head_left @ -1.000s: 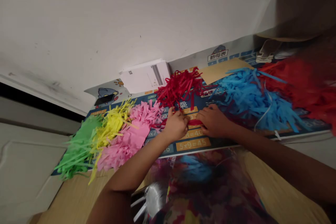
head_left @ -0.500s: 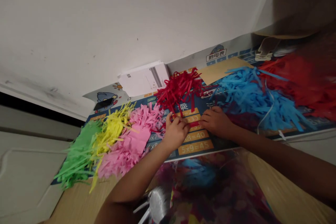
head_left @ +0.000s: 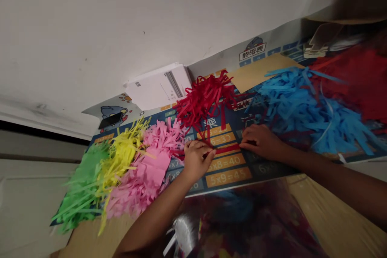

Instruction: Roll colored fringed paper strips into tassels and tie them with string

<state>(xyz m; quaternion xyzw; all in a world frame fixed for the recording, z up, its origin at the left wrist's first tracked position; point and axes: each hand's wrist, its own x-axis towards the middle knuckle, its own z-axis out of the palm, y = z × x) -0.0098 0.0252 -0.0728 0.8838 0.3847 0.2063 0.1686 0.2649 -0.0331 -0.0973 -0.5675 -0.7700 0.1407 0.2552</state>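
Note:
A narrow dark-red paper strip (head_left: 228,148) stretches low over the printed mat, with a hand at either end. My left hand (head_left: 196,159) is closed, thumb and fingertips pinched on the strip's left part. At the other end, my right hand (head_left: 262,142) is closed too, its fingertips on the strip. Just beyond my left hand lies a heap of dark-red fringed paper (head_left: 204,98). Pink fringed paper (head_left: 154,161) is left of that hand, and blue fringed paper (head_left: 299,100) lies to the right, beyond my right hand.
Yellow (head_left: 122,151) and green fringed paper (head_left: 86,177) lie far left, near a black phone-like object (head_left: 111,121). A white box (head_left: 159,88) leans at the wall. Right of it are a tan sheet (head_left: 261,71) and bright-red paper (head_left: 353,80). A clear bag (head_left: 242,225) sits in front.
The view has shifted slightly. My hands have spread a little further apart, and more of the red strip shows between them.

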